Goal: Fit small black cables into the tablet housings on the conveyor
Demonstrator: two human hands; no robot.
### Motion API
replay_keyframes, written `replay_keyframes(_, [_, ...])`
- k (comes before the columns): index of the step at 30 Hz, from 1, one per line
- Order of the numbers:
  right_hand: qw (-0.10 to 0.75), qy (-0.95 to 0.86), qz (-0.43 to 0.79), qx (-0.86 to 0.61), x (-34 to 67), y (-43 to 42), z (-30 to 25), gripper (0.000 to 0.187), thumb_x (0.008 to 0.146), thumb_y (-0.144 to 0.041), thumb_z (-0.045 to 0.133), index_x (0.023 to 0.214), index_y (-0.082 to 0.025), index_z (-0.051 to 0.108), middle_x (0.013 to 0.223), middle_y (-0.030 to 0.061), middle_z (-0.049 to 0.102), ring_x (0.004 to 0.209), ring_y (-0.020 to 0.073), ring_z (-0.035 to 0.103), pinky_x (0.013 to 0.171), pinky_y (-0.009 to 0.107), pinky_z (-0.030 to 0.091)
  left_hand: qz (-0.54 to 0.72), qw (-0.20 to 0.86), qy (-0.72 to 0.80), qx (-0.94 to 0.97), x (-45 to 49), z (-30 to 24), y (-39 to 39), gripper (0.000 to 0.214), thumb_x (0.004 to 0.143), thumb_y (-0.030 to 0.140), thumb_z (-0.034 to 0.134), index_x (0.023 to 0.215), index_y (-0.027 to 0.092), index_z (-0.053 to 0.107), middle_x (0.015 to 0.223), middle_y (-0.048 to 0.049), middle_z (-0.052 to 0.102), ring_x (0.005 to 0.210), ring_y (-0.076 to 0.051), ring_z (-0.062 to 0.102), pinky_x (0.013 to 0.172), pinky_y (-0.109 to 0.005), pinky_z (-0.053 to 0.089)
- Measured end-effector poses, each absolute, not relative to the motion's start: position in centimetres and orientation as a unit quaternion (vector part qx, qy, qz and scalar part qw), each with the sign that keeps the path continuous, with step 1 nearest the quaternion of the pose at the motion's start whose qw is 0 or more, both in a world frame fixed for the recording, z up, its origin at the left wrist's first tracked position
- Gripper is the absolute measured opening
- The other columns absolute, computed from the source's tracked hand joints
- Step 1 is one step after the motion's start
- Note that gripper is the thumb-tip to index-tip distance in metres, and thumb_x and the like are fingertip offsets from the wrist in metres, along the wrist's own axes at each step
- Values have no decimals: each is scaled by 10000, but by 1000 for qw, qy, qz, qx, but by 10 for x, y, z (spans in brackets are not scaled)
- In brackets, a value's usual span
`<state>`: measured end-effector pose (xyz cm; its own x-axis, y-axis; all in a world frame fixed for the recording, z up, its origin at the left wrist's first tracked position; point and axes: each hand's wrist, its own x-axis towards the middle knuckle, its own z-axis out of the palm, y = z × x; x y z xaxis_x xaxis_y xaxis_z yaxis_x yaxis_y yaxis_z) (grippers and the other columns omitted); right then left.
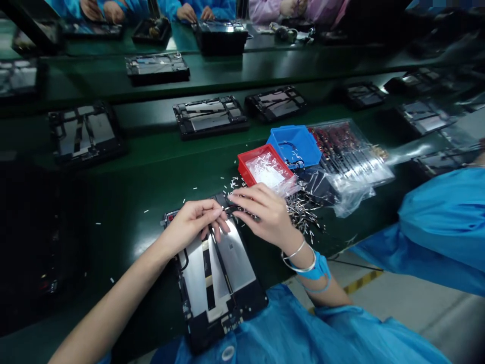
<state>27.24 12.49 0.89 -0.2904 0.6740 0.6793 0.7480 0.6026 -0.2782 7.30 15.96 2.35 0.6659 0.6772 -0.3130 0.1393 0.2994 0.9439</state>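
An opened tablet-like device [237, 253] with silver battery panels and a black frame lies on the bench edge, close against my body. Over its far end, my left hand [197, 220] pinches a thin black cable [228, 208] between thumb and forefinger. My right hand [261, 210] comes in from the other side, its thumb and fingers closed around the same cable. The cable's far end is hidden by my fingers. Just beyond my right hand stands a red bin [247, 169] of small white tubes. Dark, thin parts [303, 210] lie heaped beside that hand.
A blue bin [293, 139] with black cables adjoins the red one, near a clear plastic bag [352, 156] of wired parts. White bits litter the green bench [140, 187]. More opened devices [210, 114] line the conveyor. A blue-sleeved person [439, 222] sits at right; others work opposite.
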Motion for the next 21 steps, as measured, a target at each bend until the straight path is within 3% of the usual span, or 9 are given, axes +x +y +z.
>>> replay_keyframes(4, [439,-779,-34,-447,268,123,4,154,862,-92,555,865,-189,674,786,27,720,740,139,612,656,282,548,151,705,354,596,81,31,182,292,855,411,572,843,126,637,818,-92,701,603,-142,647,430,-185,381])
replay_keyframes(7, [461,-747,-37,-477,276,123,3,151,836,-64,566,846,-180,661,776,37,715,724,138,611,637,279,545,294,582,501,569,90,33,231,203,834,273,629,1002,159,633,1051,-52,662,864,-145,628,573,-176,460])
replay_keyframes(10, [477,-733,-39,-482,283,121,3,151,812,-37,576,846,-162,654,765,47,713,710,138,605,621,277,538,407,464,633,467,94,32,294,352,806,173,672,1135,169,550,1259,-19,530,1099,-131,507,752,-155,458])
replay_keyframes(15, [468,-728,-24,-501,283,117,3,161,848,-65,545,865,-173,664,784,36,718,732,134,612,636,274,540,376,512,673,379,98,32,361,337,895,311,582,1183,144,539,1171,-95,557,979,-199,584,816,-384,528])
replay_keyframes(21, [458,-745,-28,-484,282,113,5,172,842,-56,550,894,-151,684,763,34,710,720,139,592,610,268,525,349,614,611,357,123,29,377,312,902,405,559,1059,136,564,929,-26,581,755,-115,570,685,-269,504])
